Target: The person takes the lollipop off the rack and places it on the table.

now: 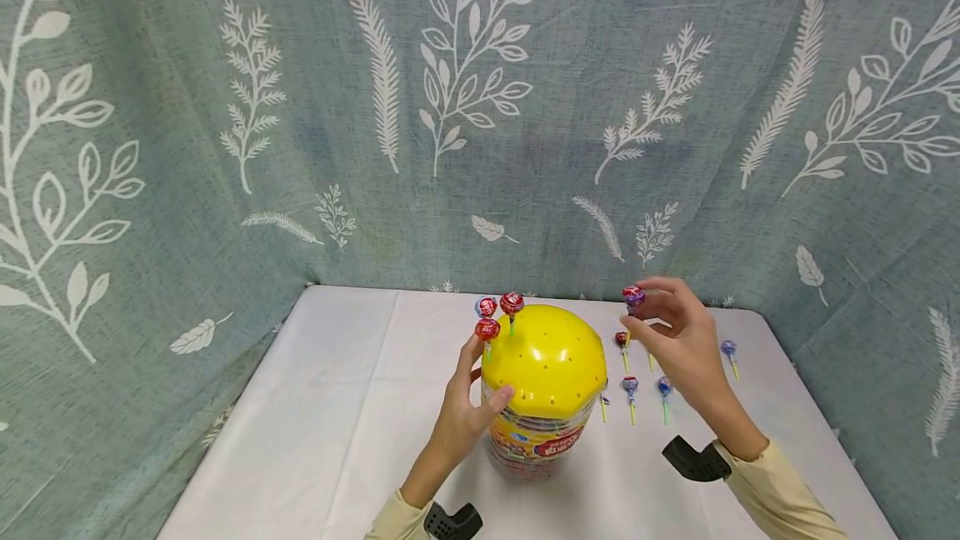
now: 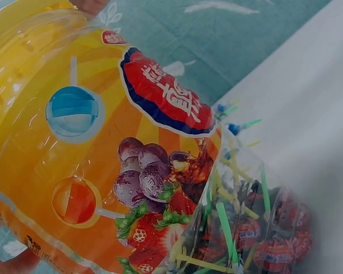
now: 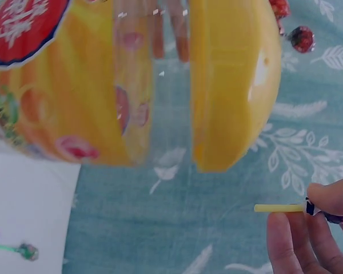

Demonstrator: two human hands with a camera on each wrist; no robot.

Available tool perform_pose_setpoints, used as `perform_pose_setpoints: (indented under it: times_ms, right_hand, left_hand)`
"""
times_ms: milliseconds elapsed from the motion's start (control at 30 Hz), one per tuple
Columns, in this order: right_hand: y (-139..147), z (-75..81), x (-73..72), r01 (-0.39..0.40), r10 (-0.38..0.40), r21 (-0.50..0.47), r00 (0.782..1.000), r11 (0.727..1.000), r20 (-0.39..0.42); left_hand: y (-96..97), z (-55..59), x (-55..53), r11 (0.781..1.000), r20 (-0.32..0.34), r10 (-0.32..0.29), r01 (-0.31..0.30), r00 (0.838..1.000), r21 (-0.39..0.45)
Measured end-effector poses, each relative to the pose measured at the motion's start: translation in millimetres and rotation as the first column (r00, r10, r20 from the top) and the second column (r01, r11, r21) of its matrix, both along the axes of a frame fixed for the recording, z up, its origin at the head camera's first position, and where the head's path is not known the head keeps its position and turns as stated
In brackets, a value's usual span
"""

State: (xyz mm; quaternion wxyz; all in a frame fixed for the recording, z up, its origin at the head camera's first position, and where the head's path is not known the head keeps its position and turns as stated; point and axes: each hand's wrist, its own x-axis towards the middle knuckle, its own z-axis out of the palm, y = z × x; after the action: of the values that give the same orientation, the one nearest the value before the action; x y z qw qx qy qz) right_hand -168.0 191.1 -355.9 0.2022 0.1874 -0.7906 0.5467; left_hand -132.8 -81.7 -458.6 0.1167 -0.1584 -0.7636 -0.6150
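Observation:
A clear plastic jar [image 1: 534, 442] with a printed fruit label and a domed yellow lid [image 1: 555, 357] stands upright on the table. My left hand [image 1: 461, 407] grips it at the lid's left side, thumb in front and fingers behind. Three lollipops [image 1: 512, 303] stick up from the lid's left part, which is dotted with small holes. To the right of the lid, my right hand [image 1: 686, 348] pinches a purple-and-red wrapped lollipop [image 1: 634, 297]. In the right wrist view its yellow stick [image 3: 279, 208] points at the lid, apart from it.
Several lollipops [image 1: 630, 387] lie on the white table [image 1: 330, 407] right of the jar, one [image 1: 729, 348] farther right. More lollipops [image 2: 274, 245] show through the jar's clear bottom. A green leaf-patterned cloth [image 1: 465, 215] hangs behind and beside the table.

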Motion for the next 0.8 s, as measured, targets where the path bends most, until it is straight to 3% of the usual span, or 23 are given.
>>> perform_pose_setpoints:
  times_ms: [300,533,800]
  right_hand:
    - [17.4,-15.5,0.2,0.065,-0.067,0.052,0.997,0.997,0.038]
    - [34.0,-32.8,-0.8,0.151,-0.162,0.133,0.984,0.979,0.071]
    - [50.7,-49.2,-1.2,0.171,-0.187,0.137,0.976,0.976,0.114]
  left_hand:
    - [0.2,-1.3,-0.8,1.0,0.004,-0.006,0.006,1.0,-0.001]
    - [0.2,-1.9,-0.8,1.0,0.021,0.001,0.0,1.0,-0.004]
    - [0.8,-0.5,-0.2,1.0,0.033,0.01,-0.01,0.999,-0.006]
